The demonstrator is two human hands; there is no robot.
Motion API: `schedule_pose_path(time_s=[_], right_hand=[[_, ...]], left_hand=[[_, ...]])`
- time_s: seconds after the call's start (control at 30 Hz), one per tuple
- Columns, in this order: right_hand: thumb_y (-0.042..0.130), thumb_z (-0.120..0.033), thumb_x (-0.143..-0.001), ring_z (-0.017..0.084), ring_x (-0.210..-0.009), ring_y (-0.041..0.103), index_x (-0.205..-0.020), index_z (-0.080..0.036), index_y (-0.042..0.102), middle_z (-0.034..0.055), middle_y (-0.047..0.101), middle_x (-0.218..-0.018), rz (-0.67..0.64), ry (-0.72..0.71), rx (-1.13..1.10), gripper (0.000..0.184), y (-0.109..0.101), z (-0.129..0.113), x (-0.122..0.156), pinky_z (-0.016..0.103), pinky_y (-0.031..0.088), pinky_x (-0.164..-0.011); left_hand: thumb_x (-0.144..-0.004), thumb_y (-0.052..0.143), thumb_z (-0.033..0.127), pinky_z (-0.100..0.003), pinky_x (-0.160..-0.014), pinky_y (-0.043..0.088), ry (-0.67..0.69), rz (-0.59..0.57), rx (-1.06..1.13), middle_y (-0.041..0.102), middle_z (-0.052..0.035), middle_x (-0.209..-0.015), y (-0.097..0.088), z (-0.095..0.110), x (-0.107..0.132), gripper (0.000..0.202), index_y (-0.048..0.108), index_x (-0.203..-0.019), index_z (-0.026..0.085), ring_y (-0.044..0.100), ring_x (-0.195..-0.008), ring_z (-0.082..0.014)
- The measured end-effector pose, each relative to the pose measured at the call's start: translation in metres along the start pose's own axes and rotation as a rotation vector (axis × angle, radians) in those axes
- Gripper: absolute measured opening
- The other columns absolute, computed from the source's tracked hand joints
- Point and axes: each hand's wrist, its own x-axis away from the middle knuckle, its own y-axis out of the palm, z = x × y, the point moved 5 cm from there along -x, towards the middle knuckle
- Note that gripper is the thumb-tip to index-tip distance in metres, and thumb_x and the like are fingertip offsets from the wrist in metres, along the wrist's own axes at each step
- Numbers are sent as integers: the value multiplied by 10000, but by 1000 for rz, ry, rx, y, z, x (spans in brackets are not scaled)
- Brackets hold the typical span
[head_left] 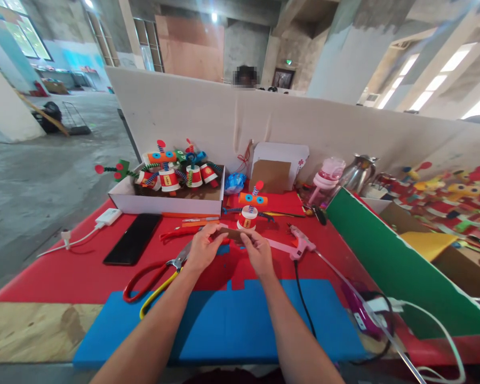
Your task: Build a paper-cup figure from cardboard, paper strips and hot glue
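Note:
A small strip of brown cardboard (235,234) is held level between both hands. My left hand (204,248) pinches its left end, and my right hand (258,252) pinches its right end. Just behind the strip stands a paper-cup figure (248,217) with an orange tube head, blue eyes and dark coiled arms. Shears (152,280) with one red and one yellow handle lie beside my left forearm. To the right of my right hand rests a pink glue gun (303,243). Blue and red pieces lie beneath the hands, partly hidden by them.
A white box (172,205) holds several cup figures. A black phone (133,240) and white charger (109,216) lie left. Under my forearms is a blue board (224,325). A green panel (408,266), purple power strip (362,309) and cables stand right; a white partition (192,117) rises behind.

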Motion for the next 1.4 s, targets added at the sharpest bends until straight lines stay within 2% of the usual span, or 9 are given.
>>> schedule_pose_path(time_s=[0.23, 0.57, 0.8, 0.93, 1.0, 1.07, 1.17, 1.23, 1.4], right_hand=[[576, -461, -852, 213, -734, 720, -916, -216, 664, 35, 721, -824, -28, -68, 110, 268, 6, -2, 5, 338, 598, -702], [592, -487, -808, 233, -619, 704, -891, -204, 655, 58, 716, -783, 145, 63, 110, 301, -1, 13, 7, 378, 600, -658], [578, -478, -803, 223, -717, 694, -954, -221, 674, 46, 726, -852, -42, 79, 37, 313, 7, 16, 0, 383, 577, -736], [636, -418, -759, 196, -661, 653, -796, -212, 682, 23, 684, -709, -53, 103, 177, 215, 4, 19, 0, 340, 549, -688], [661, -403, -738, 177, -618, 631, -748, -206, 662, 4, 651, -645, -73, 156, 142, 198, 5, 22, 0, 319, 540, -656], [672, -414, -731, 164, -596, 622, -763, -203, 653, -12, 633, -616, -100, 224, 35, 214, 8, 25, 2, 309, 543, -641], [711, -433, -695, 151, -590, 618, -777, -199, 649, -17, 635, -637, -135, 284, -79, 256, 13, 27, 5, 299, 553, -630], [731, -442, -673, 145, -581, 617, -767, -199, 640, -19, 636, -645, -166, 302, -119, 276, 17, 27, 6, 290, 556, -610], [708, -444, -689, 137, -547, 621, -747, -198, 627, -20, 640, -636, -159, 305, -142, 265, 21, 27, 9, 278, 553, -575]], left_hand=[[-763, 634, 326, -253, -691, 473, -51, -13, 124, 647, -3, -775, 4, -5, 0, 167, 619, -843, 180, 584, -731, -155], [-759, 633, 334, -221, -595, 421, -58, 21, 31, 589, 27, -662, 11, -6, 6, 163, 595, -726, 180, 522, -620, -121], [-757, 608, 326, -234, -637, 412, -73, 142, -32, 594, 31, -694, 3, -6, 5, 141, 602, -784, 188, 522, -648, -128], [-736, 620, 313, -245, -683, 437, -76, 165, 9, 648, 14, -768, 1, -6, 3, 159, 635, -839, 192, 568, -701, -141], [-711, 644, 334, -251, -675, 447, -119, 174, 88, 656, 7, -764, 2, -8, 2, 203, 641, -851, 187, 574, -697, -145], [-673, 676, 370, -258, -647, 455, -201, 157, 205, 659, 2, -744, 4, -11, 2, 273, 641, -862, 175, 573, -673, -148], [-600, 729, 393, -272, -642, 470, -311, 29, 314, 678, -13, -724, 13, -13, 3, 329, 651, -811, 154, 591, -669, -161], [-582, 740, 390, -283, -671, 479, -330, -40, 321, 693, -25, -730, 16, -13, 4, 315, 660, -763, 146, 608, -700, -173], [-597, 726, 381, -279, -656, 481, -320, -53, 308, 701, -25, -727, 16, -17, 4, 287, 668, -742, 141, 603, -674, -163]])
